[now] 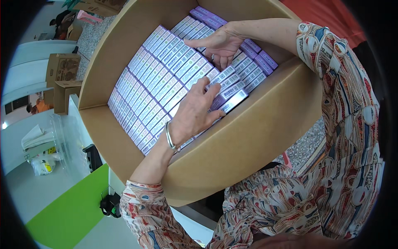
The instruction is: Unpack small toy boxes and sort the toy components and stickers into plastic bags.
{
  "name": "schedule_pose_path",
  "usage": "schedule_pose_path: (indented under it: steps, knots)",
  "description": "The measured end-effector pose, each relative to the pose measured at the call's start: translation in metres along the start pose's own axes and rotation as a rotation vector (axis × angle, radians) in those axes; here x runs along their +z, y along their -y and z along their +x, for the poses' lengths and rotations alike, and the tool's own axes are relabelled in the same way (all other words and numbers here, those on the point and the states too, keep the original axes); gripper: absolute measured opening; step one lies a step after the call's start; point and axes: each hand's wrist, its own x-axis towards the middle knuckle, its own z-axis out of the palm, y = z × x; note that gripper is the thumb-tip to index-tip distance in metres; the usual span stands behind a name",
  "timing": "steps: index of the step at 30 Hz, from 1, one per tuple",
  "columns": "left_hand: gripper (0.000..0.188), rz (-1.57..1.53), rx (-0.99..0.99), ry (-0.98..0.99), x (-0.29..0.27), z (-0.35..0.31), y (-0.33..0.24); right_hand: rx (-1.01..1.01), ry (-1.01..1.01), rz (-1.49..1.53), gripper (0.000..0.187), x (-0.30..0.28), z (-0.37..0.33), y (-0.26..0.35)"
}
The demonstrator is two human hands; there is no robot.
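Observation:
A large brown carton point(232, 153) in front of me holds many small white-and-purple boxes point(157, 83), packed in close rows. My left hand point(192, 110), with a silver bangle at the wrist, rests its spread fingers on the ends of a short row of boxes point(228, 85) by the near wall. One box point(235, 101) there lies tilted and catches the light. Over the right part of the carton, my right hand point(224, 43) has its thumb stretched out and its fingers bent down beside the rows. Its fingertips are partly hidden, and I see nothing held in it.
Left of the carton stands a white surface with a clear plastic tub point(62, 139), a plastic bag point(44, 165) and a black object point(92, 157). Other brown cartons point(62, 68) stand farther back on the left. A red surface point(331, 18) lies at the far right.

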Motion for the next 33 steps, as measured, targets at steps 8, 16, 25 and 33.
schedule_pose_path:
  steps: [8, 16, 25, 33]
  knots:
    - [0.045, 0.274, 0.045, -0.091, 0.0, -0.003, 0.0, 0.138, -0.53, -0.299, 0.103, 0.014, -0.004, 0.023]
    - [0.017, 0.099, 0.157, -0.094, 0.005, 0.014, -0.01, 0.312, -0.518, -0.418, 0.055, -0.005, -0.01, 0.017]
    - [0.008, -0.049, 0.106, -0.232, 0.005, 0.02, -0.017, 0.54, -0.311, -0.502, 0.046, -0.002, -0.01, 0.018]
    - [0.008, 0.067, 0.082, -0.148, 0.012, 0.002, 0.002, 0.584, -0.069, -0.513, 0.044, 0.009, -0.005, 0.015]
